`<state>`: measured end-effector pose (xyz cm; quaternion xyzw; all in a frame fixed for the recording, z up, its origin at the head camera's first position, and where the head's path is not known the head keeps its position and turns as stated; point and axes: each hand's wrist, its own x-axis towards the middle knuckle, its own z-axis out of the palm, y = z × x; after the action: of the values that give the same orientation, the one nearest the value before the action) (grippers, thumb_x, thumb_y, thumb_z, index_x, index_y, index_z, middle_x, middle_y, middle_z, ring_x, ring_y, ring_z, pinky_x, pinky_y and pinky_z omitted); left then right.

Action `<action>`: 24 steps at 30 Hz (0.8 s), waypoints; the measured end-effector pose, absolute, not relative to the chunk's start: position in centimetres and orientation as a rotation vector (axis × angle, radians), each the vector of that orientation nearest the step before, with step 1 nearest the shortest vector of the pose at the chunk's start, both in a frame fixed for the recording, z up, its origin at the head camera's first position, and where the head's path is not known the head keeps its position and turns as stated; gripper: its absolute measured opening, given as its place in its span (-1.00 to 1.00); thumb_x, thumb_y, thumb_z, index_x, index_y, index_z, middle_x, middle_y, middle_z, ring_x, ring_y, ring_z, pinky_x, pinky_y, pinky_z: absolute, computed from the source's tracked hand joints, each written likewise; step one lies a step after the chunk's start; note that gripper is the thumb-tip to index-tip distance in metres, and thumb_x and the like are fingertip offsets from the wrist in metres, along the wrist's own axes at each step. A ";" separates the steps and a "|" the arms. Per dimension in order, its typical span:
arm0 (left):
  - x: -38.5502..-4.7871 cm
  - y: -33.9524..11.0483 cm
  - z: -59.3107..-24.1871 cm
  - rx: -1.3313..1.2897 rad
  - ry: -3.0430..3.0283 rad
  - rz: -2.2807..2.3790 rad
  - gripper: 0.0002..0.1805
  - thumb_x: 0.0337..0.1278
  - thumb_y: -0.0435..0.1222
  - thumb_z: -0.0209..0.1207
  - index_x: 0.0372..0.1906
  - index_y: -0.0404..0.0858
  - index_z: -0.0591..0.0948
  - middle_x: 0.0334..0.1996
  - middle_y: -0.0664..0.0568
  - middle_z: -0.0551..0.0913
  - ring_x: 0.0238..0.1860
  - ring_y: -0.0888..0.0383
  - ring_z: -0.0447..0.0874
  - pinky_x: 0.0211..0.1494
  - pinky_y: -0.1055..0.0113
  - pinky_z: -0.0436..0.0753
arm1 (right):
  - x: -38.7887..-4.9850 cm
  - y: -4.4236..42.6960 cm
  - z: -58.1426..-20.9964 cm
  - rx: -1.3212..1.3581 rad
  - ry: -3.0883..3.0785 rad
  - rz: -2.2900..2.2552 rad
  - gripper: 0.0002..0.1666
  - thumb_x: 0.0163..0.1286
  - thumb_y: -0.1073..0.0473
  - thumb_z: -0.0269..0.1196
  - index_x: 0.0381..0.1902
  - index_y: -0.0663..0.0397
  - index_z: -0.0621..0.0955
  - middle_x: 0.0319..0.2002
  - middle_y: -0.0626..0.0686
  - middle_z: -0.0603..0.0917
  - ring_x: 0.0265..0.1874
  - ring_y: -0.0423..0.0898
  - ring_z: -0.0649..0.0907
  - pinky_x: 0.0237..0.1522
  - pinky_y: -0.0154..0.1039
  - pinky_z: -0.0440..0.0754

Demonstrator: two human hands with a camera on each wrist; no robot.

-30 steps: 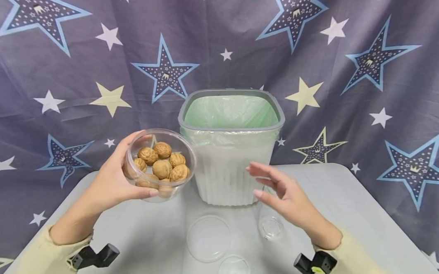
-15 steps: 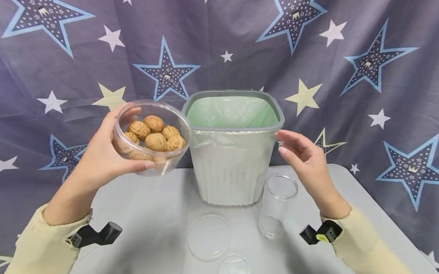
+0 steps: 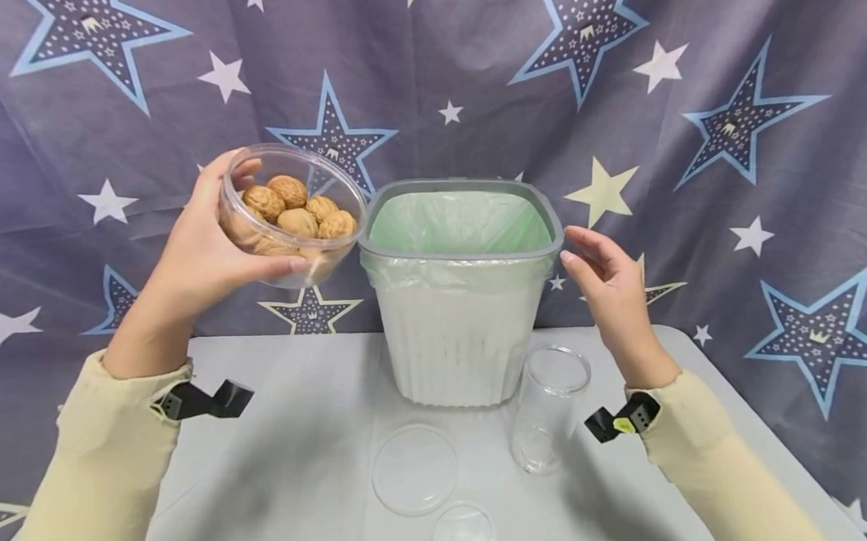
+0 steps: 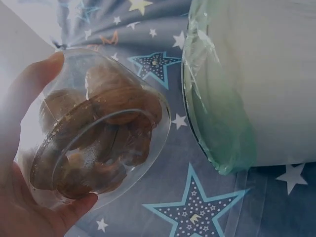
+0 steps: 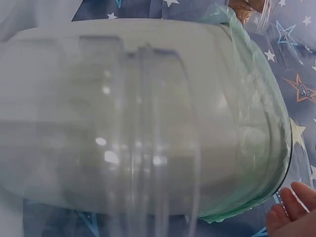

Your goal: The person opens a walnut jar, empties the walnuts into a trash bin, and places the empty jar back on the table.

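Observation:
My left hand (image 3: 203, 238) grips a clear round plastic tub (image 3: 331, 265) from its left side, thumb along the front. Several walnuts (image 3: 298, 222) lie in the tub, which tilts slightly and is held in the air left of the bin's rim. The white trash bin (image 3: 459, 345) has a grey rim and a pale green liner bag (image 3: 458, 223). At the bin's right side, my right hand (image 3: 612, 288) is raised with relaxed fingers and holds nothing. Its fingertips are close to the rim; whether they touch it I cannot tell.
A clear cylindrical jar (image 3: 547, 407) stands on the grey table (image 3: 291, 459) to the right of the bin. A large clear lid (image 3: 416, 470) and a smaller clear lid (image 3: 464, 538) lie in front. A star-patterned curtain (image 3: 480, 77) hangs behind.
My left hand has lifted the tub of walnuts up to about rim height. My right hand has moved up and right, away from the jar, to beside the bin's rim.

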<state>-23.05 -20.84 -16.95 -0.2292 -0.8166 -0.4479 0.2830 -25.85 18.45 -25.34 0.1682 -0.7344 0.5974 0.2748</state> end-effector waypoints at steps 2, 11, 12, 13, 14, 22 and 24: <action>-23.4 -20.7 -16.8 -0.600 -2.178 -1.176 0.21 -0.60 -0.53 0.53 0.39 -0.04 0.18 0.28 0.01 0.27 0.22 0.20 0.21 0.15 0.56 0.33 | -26.3 18.5 -25.3 0.437 -1.984 1.603 -0.50 0.37 0.17 0.17 0.21 0.25 0.46 0.19 0.18 0.50 0.13 -0.12 0.50 0.10 -0.43 0.44; -26.0 -20.2 -16.3 -0.603 -2.155 -1.159 0.23 -0.60 -0.52 0.53 0.40 -0.06 0.15 0.28 -0.01 0.27 0.20 0.20 0.24 0.17 0.47 0.35 | -28.3 18.4 -24.5 0.406 -1.980 1.663 -0.49 0.35 0.13 0.19 0.20 0.23 0.48 0.19 0.18 0.51 0.17 -0.04 0.48 0.14 -0.33 0.44; -26.4 -20.1 -16.2 -0.610 -2.145 -1.156 0.23 -0.62 -0.52 0.53 0.40 -0.07 0.15 0.28 -0.03 0.27 0.19 0.21 0.24 0.18 0.46 0.34 | -28.5 18.4 -24.3 0.407 -1.986 1.674 -0.49 0.34 0.13 0.19 0.20 0.24 0.47 0.19 0.18 0.50 0.17 -0.04 0.48 0.15 -0.31 0.43; -26.7 -20.1 -16.2 -0.619 -2.133 -1.150 0.23 -0.63 -0.52 0.53 0.40 -0.09 0.16 0.27 -0.04 0.27 0.19 0.21 0.25 0.20 0.46 0.33 | -28.7 18.3 -24.2 0.411 -1.993 1.682 -0.49 0.34 0.13 0.19 0.20 0.24 0.47 0.20 0.20 0.50 0.18 -0.04 0.48 0.16 -0.30 0.43; -27.0 -20.0 -16.1 -0.626 -2.121 -1.148 0.23 -0.64 -0.52 0.54 0.40 -0.11 0.17 0.27 -0.05 0.28 0.19 0.20 0.25 0.22 0.45 0.31 | -28.9 18.3 -24.0 0.415 -2.001 1.684 -0.49 0.35 0.14 0.19 0.20 0.25 0.47 0.20 0.21 0.49 0.17 -0.04 0.48 0.17 -0.29 0.43; -28.8 -18.8 -15.4 -0.597 -2.140 -1.003 0.26 -0.70 -0.31 0.61 0.39 -0.06 0.19 0.29 0.03 0.30 0.22 0.15 0.28 0.30 0.35 0.24 | -30.0 17.9 -23.1 0.390 -2.030 1.691 -0.50 0.32 0.15 0.20 0.19 0.22 0.49 0.17 0.17 0.52 0.18 -0.02 0.47 0.13 -0.33 0.44; -29.2 -18.5 -15.2 -0.598 -2.154 -0.966 0.26 -0.70 -0.26 0.62 0.40 -0.06 0.19 0.29 0.03 0.30 0.25 0.11 0.26 0.33 0.26 0.22 | -30.2 17.9 -23.0 0.379 -2.038 1.684 -0.50 0.31 0.15 0.20 0.18 0.22 0.49 0.15 0.13 0.54 0.17 -0.02 0.47 0.11 -0.34 0.44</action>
<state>-29.20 -18.52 -15.16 -0.2304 -0.8299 -0.3722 0.3458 -30.21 17.94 -23.00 0.1379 -0.7421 0.6132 0.2331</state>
